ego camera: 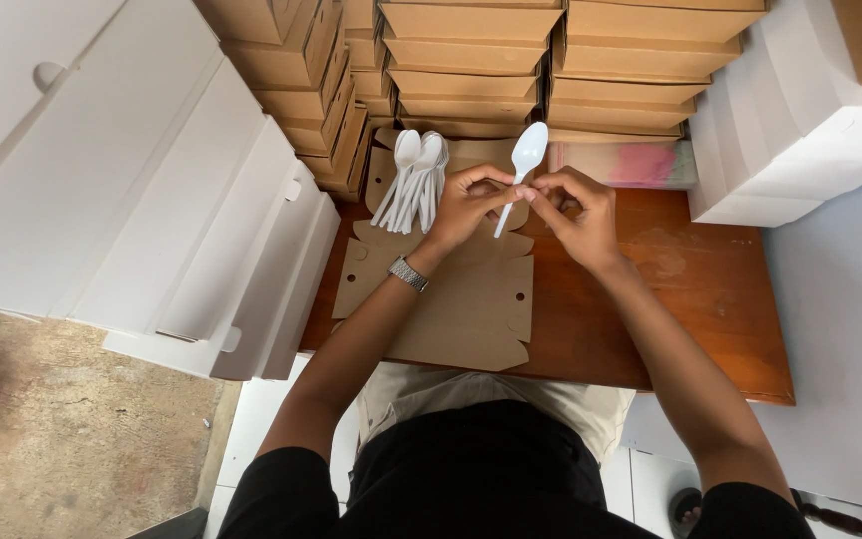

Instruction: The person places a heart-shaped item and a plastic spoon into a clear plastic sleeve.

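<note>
A stack of white folded cardboard boxes (152,200) lies at the left, and a bundle of white plastic spoons (413,180) leans at the far end of the flat unfolded brown cardboard box blank (461,299) on the reddish wooden table (710,299). Over the blank, the left hand (466,205) and right hand (576,215) pinch the stem of one white plastic spoon (523,170) between fingertips, bowl up (both hands closed on it). The step looks like handling a single spoon, so next calls for a steady grip on its thin stem
</note>
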